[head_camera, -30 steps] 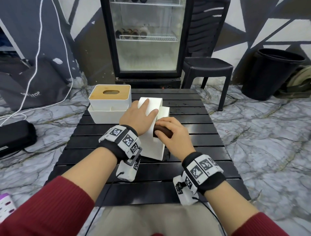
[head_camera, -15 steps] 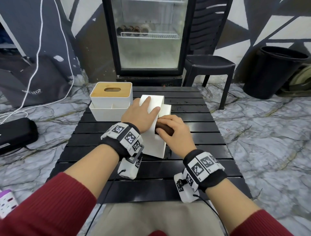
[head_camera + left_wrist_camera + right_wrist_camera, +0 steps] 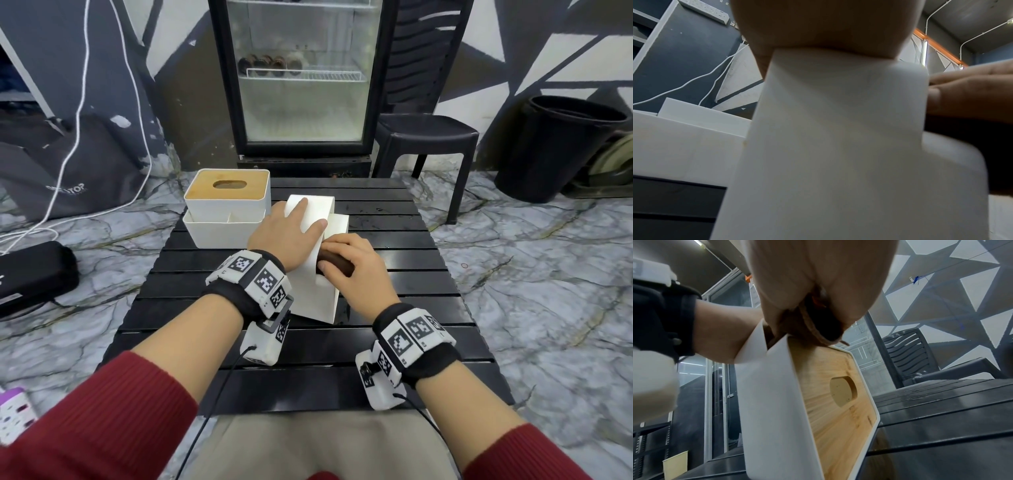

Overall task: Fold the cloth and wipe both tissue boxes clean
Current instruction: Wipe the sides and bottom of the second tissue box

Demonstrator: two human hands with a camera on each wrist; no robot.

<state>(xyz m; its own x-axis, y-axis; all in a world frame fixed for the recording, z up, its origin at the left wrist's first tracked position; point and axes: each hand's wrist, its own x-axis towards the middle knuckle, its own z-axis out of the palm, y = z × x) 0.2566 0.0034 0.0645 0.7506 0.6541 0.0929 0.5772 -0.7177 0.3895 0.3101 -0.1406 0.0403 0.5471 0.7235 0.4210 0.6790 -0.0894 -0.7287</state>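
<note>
Comparing with the earlier frames, little differs: the left hand (image 3: 291,233) stays flat, fingers straight, pressing the upturned side of the tipped box (image 3: 317,274) at mid-desk (image 3: 428,274). The right hand (image 3: 356,270) remains curled round the folded brown cloth (image 3: 337,267), its grip pinching the wad against the box's right face; it sits slightly lower along that face than a second ago. From the right wrist, the cloth (image 3: 818,331) meets the top edge of the box's wooden lid (image 3: 838,410). The second box (image 3: 227,207) stands upright at the desk's far left, unmoved.
</note>
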